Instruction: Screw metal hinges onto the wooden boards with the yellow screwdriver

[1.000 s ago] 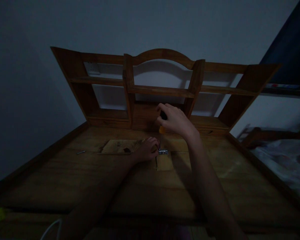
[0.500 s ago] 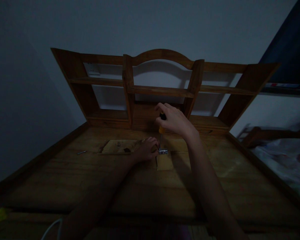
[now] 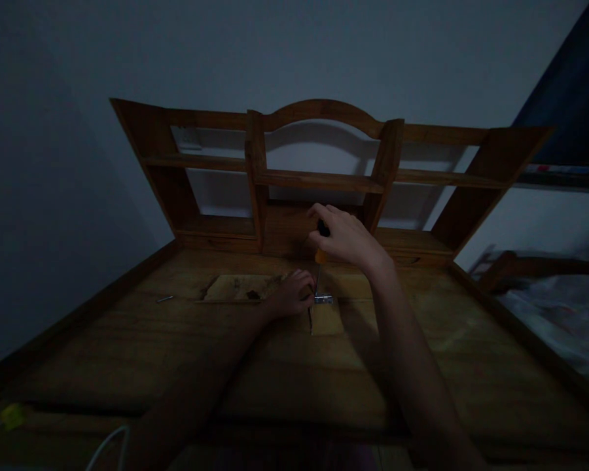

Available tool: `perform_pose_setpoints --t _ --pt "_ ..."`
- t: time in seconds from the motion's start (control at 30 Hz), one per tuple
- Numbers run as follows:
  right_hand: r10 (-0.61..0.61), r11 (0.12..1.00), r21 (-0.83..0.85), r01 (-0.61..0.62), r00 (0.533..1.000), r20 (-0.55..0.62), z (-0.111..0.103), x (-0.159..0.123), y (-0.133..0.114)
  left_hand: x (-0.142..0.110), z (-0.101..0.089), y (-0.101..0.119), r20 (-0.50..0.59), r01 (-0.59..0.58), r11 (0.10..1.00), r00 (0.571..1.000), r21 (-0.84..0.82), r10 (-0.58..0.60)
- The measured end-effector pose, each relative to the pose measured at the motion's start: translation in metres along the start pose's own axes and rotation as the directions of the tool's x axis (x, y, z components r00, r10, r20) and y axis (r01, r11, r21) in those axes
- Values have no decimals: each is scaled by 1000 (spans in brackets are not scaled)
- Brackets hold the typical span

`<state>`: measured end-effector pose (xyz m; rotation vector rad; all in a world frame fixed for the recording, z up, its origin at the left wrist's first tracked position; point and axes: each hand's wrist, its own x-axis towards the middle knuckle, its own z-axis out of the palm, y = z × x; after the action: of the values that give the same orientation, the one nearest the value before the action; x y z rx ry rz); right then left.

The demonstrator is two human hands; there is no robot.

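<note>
My right hand is closed around the black and yellow handle of a screwdriver. The screwdriver stands nearly upright, its tip down at the left end of a small shiny metal hinge. Under and in front of the hinge lies a small pale wooden piece. My left hand rests low on the desk with curled fingers at the hinge's left end, beside the screwdriver tip; what the fingertips grip is hidden. A longer pale board with dark marks lies to the left, partly behind that hand.
A wooden desk top carries everything. A small metal rod lies at its left. A wooden shelf unit stands along the back against the wall. A yellow object and a white cable show at the lower left.
The whole view has shifted slightly, so everything sits a little further right. Both hands keep nearly the same pose, and the screwdriver tip stays at the hinge.
</note>
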<state>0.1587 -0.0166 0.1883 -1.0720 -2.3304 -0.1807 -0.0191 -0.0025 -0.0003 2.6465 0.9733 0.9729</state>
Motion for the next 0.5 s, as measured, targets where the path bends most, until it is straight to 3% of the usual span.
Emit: perform_pose_setpoints --t 0.5 --pt "20 999 31 -21 999 34 -3 -2 0 0 4 -3 -31 -6 1000 999 -7 5"
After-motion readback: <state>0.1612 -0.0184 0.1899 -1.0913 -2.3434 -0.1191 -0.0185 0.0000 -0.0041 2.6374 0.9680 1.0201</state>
